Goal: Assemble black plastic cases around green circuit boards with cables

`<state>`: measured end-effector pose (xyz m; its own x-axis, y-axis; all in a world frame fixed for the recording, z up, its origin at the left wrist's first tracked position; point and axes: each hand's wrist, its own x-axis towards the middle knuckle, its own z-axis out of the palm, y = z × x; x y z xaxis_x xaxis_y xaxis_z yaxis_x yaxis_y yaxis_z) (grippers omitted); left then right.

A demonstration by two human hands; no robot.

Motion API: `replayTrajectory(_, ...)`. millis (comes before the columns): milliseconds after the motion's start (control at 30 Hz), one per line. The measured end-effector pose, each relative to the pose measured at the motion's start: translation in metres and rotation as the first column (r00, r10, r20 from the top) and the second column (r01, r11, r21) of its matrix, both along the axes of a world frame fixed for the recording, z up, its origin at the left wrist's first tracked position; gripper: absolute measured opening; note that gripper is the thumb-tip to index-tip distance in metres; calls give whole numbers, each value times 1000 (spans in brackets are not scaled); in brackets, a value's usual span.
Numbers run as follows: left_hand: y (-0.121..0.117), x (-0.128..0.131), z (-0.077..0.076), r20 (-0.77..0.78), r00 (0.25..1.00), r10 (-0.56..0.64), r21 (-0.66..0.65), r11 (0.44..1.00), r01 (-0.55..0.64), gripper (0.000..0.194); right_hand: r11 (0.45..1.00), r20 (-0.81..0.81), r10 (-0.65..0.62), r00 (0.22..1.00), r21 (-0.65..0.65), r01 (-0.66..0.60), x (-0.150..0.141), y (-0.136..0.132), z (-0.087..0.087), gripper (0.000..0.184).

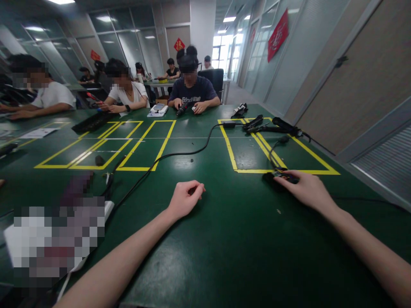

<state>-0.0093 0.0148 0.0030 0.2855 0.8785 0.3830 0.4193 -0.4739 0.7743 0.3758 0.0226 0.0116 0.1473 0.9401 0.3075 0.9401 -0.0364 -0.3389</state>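
Observation:
My left hand (pixel 188 197) rests on the green table near the middle, its fingers curled in against the thumb. What they hold, if anything, is hidden. Over on the right, my right hand (pixel 303 186) grips a small black device with exposed wires (pixel 270 179), thumb on the near side and fingers over the top. The device lies on the table at the front edge of a yellow-taped rectangle, and my fingers cover part of it. A short dark cable ending in a plug (pixel 284 140) runs up behind it.
Black tool parts (pixel 255 124) lie at the back right. A long black cable (pixel 183 153) crosses the green table (pixel 205 265). Yellow tape (pixel 289 172) marks rectangles. At the left stands a partly blurred white item (pixel 109 209). A person opposite (pixel 194 90) holds a dark tool.

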Motion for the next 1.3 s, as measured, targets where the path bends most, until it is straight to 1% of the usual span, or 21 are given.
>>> replayTrajectory(33,0,0,0,-25,1000,-15,3,1000,15,31,998,-48,66,997,-20,-67,-20,-4,2,55)
replayTrajectory(67,0,0,0,-54,998,-36,17,999,37,26,984,-165,166,972,-34,-174,-38,-8,4,53)
replayTrajectory(133,-1,1,-1,-118,989,-91,74,992,100,17,954,-350,287,892,15,-301,-63,-16,11,50)
replayTrajectory(233,-2,2,-2,-213,968,-129,159,973,165,26,954,-487,286,825,63,-293,-74,-23,18,52)
replayTrajectory(333,-2,4,-4,-318,944,-92,148,978,145,41,961,-537,252,805,40,-275,-70,-24,15,54)
replayTrajectory(433,-2,4,-5,-429,898,-99,102,982,158,51,950,-550,257,795,-7,-312,-69,-23,6,55)
replayTrajectory(533,-2,2,-3,-488,858,-161,82,970,229,35,943,-546,270,793,-18,-334,-71,-23,0,55)
replayTrajectory(633,-2,-1,-1,-445,849,-284,56,938,342,24,943,-549,273,790,-11,-333,-75,-25,0,54)
replayTrajectory(733,0,-4,1,-294,845,-447,17,881,473,34,941,-543,278,792,-11,-338,-76,-27,2,52)
replayTrajectory(800,4,-6,1,-216,893,-396,61,907,417,33,936,-539,286,792,-21,-353,-76,-28,1,53)
replayTrajectory(867,7,-10,2,-211,961,-177,162,964,213,22,931,-537,292,792,-28,-363,-75,-28,0,54)
replayTrajectory(900,8,-12,3,-227,972,-57,211,972,107,12,931,-537,293,791,-27,-363,-75,-28,0,55)
replayTrajectory(933,8,-13,4,-252,967,30,249,968,35,7,932,-537,294,791,-22,-362,-75,-29,-1,55)
replayTrajectory(967,8,-15,6,-286,957,50,256,966,26,15,933,-537,294,791,-20,-360,-76,-29,0,55)
replayTrajectory(1000,7,-16,7,-331,943,-8,237,967,91,24,932,-538,294,790,-20,-361,-76,-29,0,55)
replayTrajectory(1033,6,-17,10,-390,911,-131,189,958,218,32,930,-538,297,789,-23,-366,-77,-29,1,54)
replayTrajectory(1067,4,-17,12,-441,867,-233,146,934,325,39,927,-537,301,788,-30,-374,-77,-30,2,54)
replayTrajectory(1100,3,-17,14,-480,832,-279,133,914,383,44,924,-535,304,788,-36,-381,-78,-30,3,54)
replayTrajectory(1200,2,-18,17,-577,778,-249,163,898,409,37,922,-534,305,788,-41,-384,-78,-31,3,55)
replayTrajectory(1267,5,-20,15,-590,787,-180,211,907,365,24,926,-534,299,791,-38,-376,-77,-31,2,56)
replayTrajectory(1300,7,-20,13,-580,799,-156,233,909,347,24,927,-532,299,792,-35,-374,-77,-30,2,56)
